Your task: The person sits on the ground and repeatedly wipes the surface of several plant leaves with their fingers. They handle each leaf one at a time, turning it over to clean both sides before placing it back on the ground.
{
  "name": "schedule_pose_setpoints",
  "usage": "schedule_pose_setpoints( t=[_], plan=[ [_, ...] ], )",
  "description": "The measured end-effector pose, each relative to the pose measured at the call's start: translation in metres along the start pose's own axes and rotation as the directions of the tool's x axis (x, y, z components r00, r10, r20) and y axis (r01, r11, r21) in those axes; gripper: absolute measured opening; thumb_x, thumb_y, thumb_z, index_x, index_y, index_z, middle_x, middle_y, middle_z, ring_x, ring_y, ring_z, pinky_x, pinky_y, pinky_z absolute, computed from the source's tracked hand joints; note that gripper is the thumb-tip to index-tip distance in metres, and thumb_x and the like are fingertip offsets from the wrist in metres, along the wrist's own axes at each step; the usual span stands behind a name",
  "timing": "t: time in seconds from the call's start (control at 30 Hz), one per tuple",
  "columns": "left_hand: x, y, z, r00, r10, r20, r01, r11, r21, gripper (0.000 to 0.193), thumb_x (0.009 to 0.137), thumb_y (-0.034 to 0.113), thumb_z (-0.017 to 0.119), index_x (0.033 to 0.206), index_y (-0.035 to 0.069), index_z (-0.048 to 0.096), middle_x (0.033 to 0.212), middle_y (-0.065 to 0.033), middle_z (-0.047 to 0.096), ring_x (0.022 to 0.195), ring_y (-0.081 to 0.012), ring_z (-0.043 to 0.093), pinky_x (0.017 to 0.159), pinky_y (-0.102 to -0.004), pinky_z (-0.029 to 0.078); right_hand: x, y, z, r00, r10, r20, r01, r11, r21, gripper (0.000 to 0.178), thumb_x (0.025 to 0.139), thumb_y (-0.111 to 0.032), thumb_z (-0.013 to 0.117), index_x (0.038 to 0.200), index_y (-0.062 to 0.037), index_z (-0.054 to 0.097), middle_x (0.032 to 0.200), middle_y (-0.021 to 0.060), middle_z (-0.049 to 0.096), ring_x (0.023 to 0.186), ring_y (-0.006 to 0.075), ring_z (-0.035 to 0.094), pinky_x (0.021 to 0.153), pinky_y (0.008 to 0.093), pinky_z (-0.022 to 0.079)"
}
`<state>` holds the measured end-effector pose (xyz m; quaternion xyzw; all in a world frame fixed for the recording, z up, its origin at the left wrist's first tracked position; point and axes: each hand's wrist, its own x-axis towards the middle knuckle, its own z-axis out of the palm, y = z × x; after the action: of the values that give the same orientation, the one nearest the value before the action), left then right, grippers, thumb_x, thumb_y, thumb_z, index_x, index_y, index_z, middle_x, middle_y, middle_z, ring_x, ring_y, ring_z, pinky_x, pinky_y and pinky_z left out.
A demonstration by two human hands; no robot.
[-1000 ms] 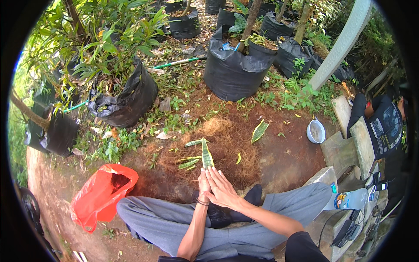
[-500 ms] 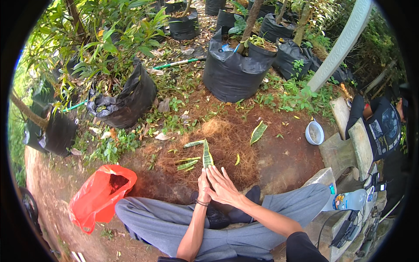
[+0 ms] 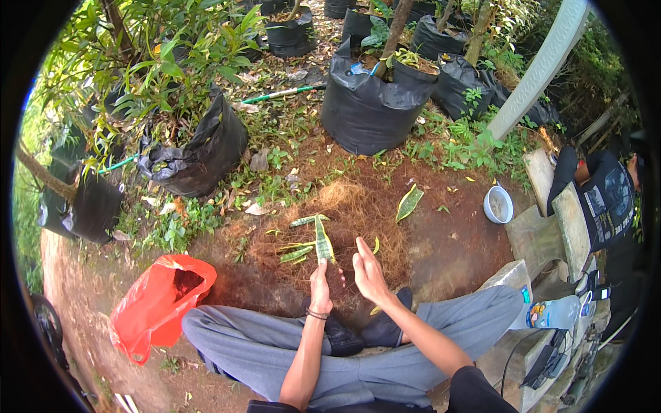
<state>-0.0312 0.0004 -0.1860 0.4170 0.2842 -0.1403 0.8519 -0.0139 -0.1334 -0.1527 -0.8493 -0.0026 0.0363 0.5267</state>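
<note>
Bare garden soil with a mound of brown coconut fibre (image 3: pixel 344 220); person seated cross-legged, grey trousers (image 3: pixel 275 351). Left hand (image 3: pixel 320 292) closed around the base of an upright striped leaf cutting (image 3: pixel 323 241). Right hand (image 3: pixel 368 272) open, fingers extended, just beside the cutting at 3 o'clock, not touching. Red plastic bag (image 3: pixel 155 306) at 9 o'clock. Loose leaf (image 3: pixel 409 204) and white bowl (image 3: pixel 497 204) at 2 o'clock. Black grow bags (image 3: pixel 368 107) at 12, farthest.
</note>
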Motion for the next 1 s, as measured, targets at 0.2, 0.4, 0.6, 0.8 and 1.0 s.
schedule_pose_setpoints(
  t=[0.2, 0.4, 0.6, 0.8, 1.0],
  plan=[
    [-0.002, -0.002, 0.004, 0.999, 0.04, 0.037, -0.041, 0.999, 0.034, 0.034, 0.095, 0.039, 0.051, 0.092, 0.006, 0.056, 0.074, -0.0062, 0.063, 0.059, -0.0148, 0.061, 0.051, -0.0281, 0.052, 0.015, 0.011, 0.006, 0.969, 0.228, 0.09, -0.241, 0.955, 0.172, 0.056, 0.099, -0.032, 0.044, 0.139, 0.0065, 0.033, 0.14, 0.0202, 0.042, 0.118, 0.0238, 0.051, 0.1, 0.0309, 0.038],
    [-0.004, 0.002, 0.004, 0.998, 0.009, 0.067, -0.005, 0.998, -0.064, 0.032, 0.094, 0.037, 0.054, 0.096, 0.005, 0.058, 0.074, -0.0052, 0.063, 0.059, -0.014, 0.061, 0.052, -0.0272, 0.051, 0.012, -0.003, 0.015, 0.908, 0.277, 0.314, -0.4, 0.796, 0.454, 0.056, 0.096, -0.029, 0.053, 0.14, 0.0013, 0.035, 0.1, 0.005, 0.054, 0.066, 0.0043, 0.047, 0.053, 0.0213, 0.045],
    [-0.003, 0.001, 0.002, 0.999, 0.015, 0.044, -0.018, 0.998, 0.063, 0.027, 0.093, 0.032, 0.056, 0.092, 0.005, 0.059, 0.076, -0.0048, 0.063, 0.06, -0.0134, 0.061, 0.052, -0.0268, 0.051, 0.013, 0.01, 0.016, 0.924, 0.34, 0.173, -0.377, 0.737, 0.561, 0.035, 0.097, -0.022, 0.051, 0.125, -0.0005, 0.053, 0.1, 0.0075, 0.065, 0.09, 0.0134, 0.063, 0.075, 0.0258, 0.051],
    [0.001, 0.002, 0.001, 0.999, 0.02, 0.035, -0.019, 0.999, -0.028, 0.03, 0.092, 0.036, 0.057, 0.092, 0.006, 0.057, 0.073, -0.0052, 0.062, 0.059, -0.0143, 0.061, 0.051, -0.0277, 0.052, 0.018, 0.039, -0.006, 0.946, 0.323, 0.035, -0.287, 0.784, 0.55, 0.025, 0.086, -0.006, 0.066, 0.108, 0.0012, 0.059, 0.092, 0.0065, 0.064, 0.077, 0.0113, 0.061, 0.068, 0.0246, 0.052],
    [0.001, 0.002, 0.001, 0.999, 0.024, 0.036, -0.023, 0.999, -0.047, 0.035, 0.094, 0.04, 0.052, 0.09, 0.006, 0.056, 0.072, -0.0065, 0.062, 0.058, -0.0158, 0.061, 0.051, -0.0285, 0.052, 0.011, 0.044, -0.005, 0.915, 0.381, 0.132, -0.385, 0.726, 0.571, 0.028, 0.082, -0.005, 0.071, 0.107, -0.0008, 0.058, 0.079, 0.001, 0.059, 0.068, 0.0076, 0.056, 0.061, 0.0231, 0.05]
  ],
)
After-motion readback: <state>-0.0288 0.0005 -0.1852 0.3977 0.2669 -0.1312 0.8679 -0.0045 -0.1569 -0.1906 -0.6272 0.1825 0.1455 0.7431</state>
